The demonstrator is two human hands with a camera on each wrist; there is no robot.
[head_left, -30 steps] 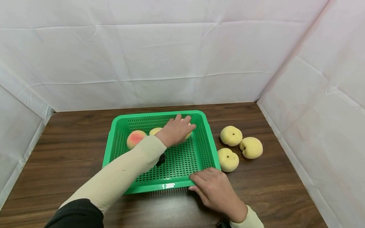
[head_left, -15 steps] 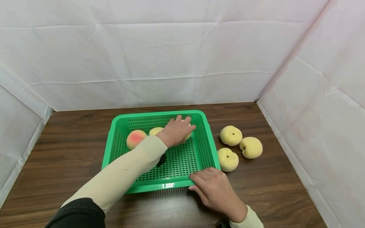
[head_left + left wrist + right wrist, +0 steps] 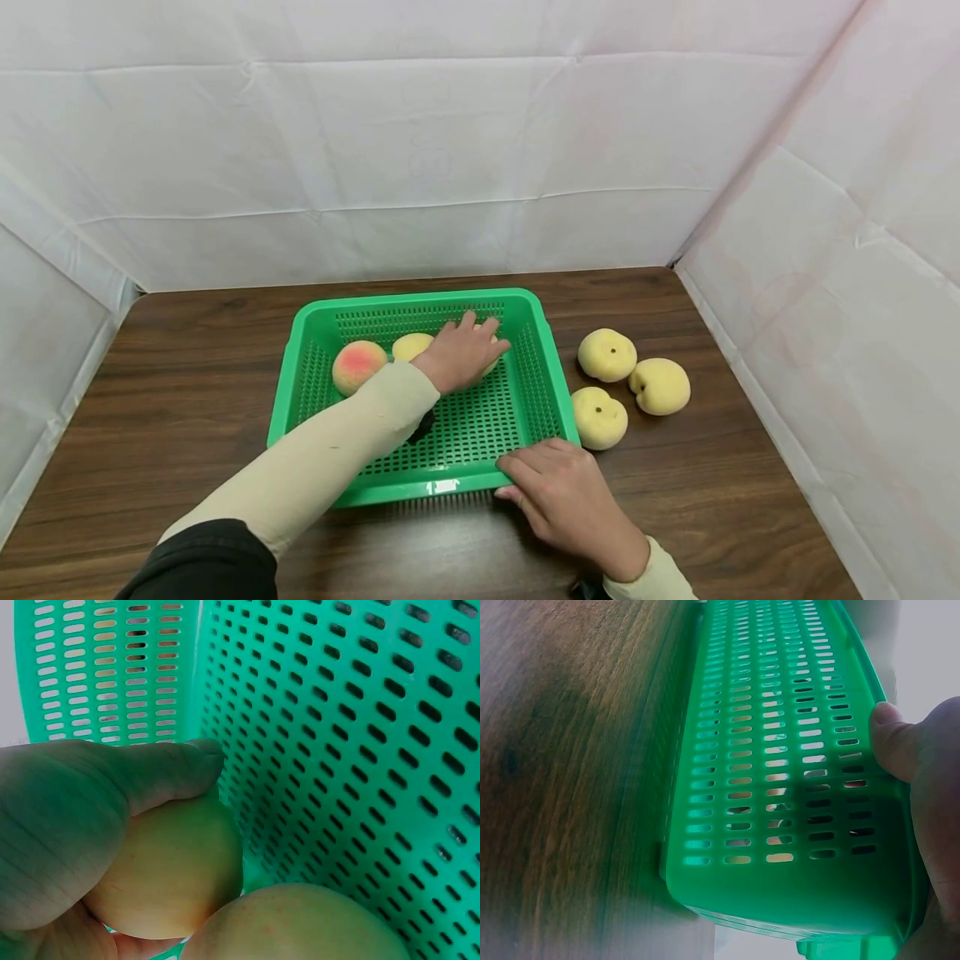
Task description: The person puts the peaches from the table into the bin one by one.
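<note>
A green perforated plastic basket stands on the wooden table. Inside it, at the back right, my left hand grips a pale yellow peach; the left wrist view has the thumb over its top and fingers below. Right beside that one is another yellow peach, and a red-blushed peach lies at the left. My right hand holds the basket's front right corner, thumb against the outer side under the rim and fingers over the top. The left forearm covers part of the basket.
To the right of the basket, three yellow peaches lie on the table: a back one, a right one and a front one close to the basket's side. White sheeting encloses the table at the back and sides.
My left hand has shifted slightly toward me and left inside the basket, with the gripped peach. My right hand and the basket have stayed in place.
</note>
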